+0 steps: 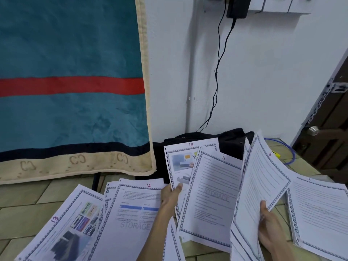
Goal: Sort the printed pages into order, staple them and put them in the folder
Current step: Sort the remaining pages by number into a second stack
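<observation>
Printed pages with patterned borders and handwritten numbers are spread over the tiled floor. Page 13 (62,225) lies at the lower left with page 12 (135,210) beside it. My left hand (169,200) grips the lower left edge of page 14 (180,161), raised off the floor. Page 11 (211,193) overlaps page 14 on its right. My right hand (271,228) holds a lifted sheaf of pages with page 6 (261,178) in front. Page 1 (320,211) lies at the right on a stack. No stapler or folder is visible.
A teal blanket (71,81) with a red stripe hangs at the left. A black bag (231,140) sits against the white wall behind the pages, with a cable (216,72) running down to it. A dark door (327,136) stands at the right, a blue cord (290,153) near it.
</observation>
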The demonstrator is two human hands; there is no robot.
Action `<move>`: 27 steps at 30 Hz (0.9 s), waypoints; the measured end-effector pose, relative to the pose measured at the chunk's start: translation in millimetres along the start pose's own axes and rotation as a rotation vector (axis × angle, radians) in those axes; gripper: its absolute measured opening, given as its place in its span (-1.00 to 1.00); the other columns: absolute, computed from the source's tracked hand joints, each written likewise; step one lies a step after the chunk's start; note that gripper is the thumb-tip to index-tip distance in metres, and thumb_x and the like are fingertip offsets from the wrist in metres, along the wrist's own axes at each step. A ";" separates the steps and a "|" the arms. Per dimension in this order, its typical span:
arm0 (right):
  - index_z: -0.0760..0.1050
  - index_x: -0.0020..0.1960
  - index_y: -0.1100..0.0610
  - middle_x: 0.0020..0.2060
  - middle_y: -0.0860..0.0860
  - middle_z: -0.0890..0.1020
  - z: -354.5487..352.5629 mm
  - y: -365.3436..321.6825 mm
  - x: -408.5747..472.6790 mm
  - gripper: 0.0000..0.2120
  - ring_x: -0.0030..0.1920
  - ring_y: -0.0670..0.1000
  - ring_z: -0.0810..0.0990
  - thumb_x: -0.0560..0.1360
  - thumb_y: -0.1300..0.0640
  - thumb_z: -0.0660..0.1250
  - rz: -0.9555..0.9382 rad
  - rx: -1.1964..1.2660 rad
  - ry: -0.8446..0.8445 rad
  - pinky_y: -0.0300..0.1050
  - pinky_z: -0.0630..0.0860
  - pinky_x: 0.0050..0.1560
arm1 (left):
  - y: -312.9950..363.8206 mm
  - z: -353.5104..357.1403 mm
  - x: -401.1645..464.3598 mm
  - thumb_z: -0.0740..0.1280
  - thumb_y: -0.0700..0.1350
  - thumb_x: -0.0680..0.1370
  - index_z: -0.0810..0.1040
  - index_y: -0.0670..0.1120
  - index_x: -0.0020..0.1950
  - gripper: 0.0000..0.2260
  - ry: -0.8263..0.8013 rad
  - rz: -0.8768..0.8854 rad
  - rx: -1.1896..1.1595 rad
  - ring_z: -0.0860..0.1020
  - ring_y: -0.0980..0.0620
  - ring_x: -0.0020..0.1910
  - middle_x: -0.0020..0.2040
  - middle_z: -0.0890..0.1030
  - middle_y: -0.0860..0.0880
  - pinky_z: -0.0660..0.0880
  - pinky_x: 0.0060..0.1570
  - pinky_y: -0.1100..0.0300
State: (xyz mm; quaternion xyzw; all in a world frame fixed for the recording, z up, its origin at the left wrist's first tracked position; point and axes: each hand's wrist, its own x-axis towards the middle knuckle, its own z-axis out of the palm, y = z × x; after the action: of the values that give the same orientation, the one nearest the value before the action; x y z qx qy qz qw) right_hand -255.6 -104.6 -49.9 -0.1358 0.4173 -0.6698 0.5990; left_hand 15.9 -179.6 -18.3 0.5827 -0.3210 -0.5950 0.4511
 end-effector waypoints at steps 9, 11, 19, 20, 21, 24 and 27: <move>0.52 0.21 0.09 0.26 0.19 0.53 -7.6 1.1 4.5 -0.28 0.22 0.18 0.51 0.09 -0.10 0.54 -0.020 -0.034 -0.039 0.20 0.49 0.08 | 2.4 28.6 -17.3 0.31 -0.12 0.55 0.27 -0.13 0.42 -0.53 0.182 0.362 0.631 0.39 0.02 0.17 0.29 0.42 -0.12 0.36 0.17 0.18; 0.51 0.25 0.09 0.26 0.17 0.54 -9.7 2.2 5.6 -0.22 0.20 0.16 0.55 0.08 -0.13 0.58 -0.027 -0.053 -0.035 0.19 0.51 0.08 | -1.9 32.3 -15.3 0.26 -0.08 0.57 0.39 -0.18 0.29 -0.67 0.101 0.298 0.687 0.51 0.00 0.02 0.10 0.55 -0.09 0.43 0.01 0.20; 0.59 0.09 0.21 0.13 0.14 0.63 -9.5 0.7 8.3 -0.38 0.07 0.07 0.64 0.11 -0.10 0.45 -0.018 -0.077 -0.020 0.04 0.62 -0.05 | 9.7 19.6 -9.9 0.55 -0.14 0.32 0.58 -0.11 -0.30 -0.83 0.077 0.162 0.378 0.53 0.04 -0.36 -0.40 0.54 0.07 0.44 -0.43 0.38; 0.63 0.02 0.21 0.07 0.11 0.66 -7.7 0.2 7.2 -0.42 0.00 0.05 0.67 0.10 -0.09 0.45 -0.024 -0.081 -0.018 0.00 0.64 -0.12 | 14.0 15.3 -12.3 0.58 -0.10 0.29 0.56 -0.08 -0.28 -0.79 0.086 0.138 0.370 0.54 0.06 -0.34 -0.38 0.55 0.09 0.45 -0.44 0.37; 0.67 -0.07 0.22 0.00 0.09 0.69 -6.0 -0.7 5.6 -0.48 -0.07 0.04 0.69 0.08 -0.08 0.45 -0.030 -0.087 -0.018 -0.03 0.65 -0.18 | 14.5 12.8 -10.6 0.57 -0.06 0.29 0.53 -0.05 -0.26 -0.76 0.108 0.140 0.341 0.54 0.09 -0.33 -0.37 0.54 0.11 0.44 -0.41 0.37; 0.60 -0.07 0.31 -0.12 0.08 0.71 1.5 -0.8 -0.7 -0.58 -0.19 0.02 0.71 0.23 0.00 0.44 -0.065 -0.125 -0.002 -0.09 0.65 -0.27 | 16.6 2.7 -8.5 0.43 0.26 0.29 0.41 -0.02 -0.30 -0.61 0.062 0.148 0.256 0.41 0.10 -0.38 -0.38 0.44 0.03 0.37 -0.30 0.27; 0.49 0.07 0.36 -0.22 0.06 0.72 2.6 1.1 -1.0 -0.71 -0.26 0.02 0.70 0.54 0.12 0.25 -0.091 -0.214 0.050 -0.10 0.64 -0.30 | 27.3 -7.1 -13.8 0.35 0.27 0.37 0.50 -0.04 -0.07 -0.60 -0.022 0.202 0.147 0.45 0.08 -0.18 -0.21 0.50 -0.03 0.37 -0.10 0.21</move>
State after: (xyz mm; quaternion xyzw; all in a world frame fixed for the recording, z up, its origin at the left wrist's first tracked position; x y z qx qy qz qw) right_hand -252.8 -104.6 -48.8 -0.2009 0.4948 -0.6509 0.5395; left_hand 26.2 -176.6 11.3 0.5722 -0.4257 -0.5276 0.4615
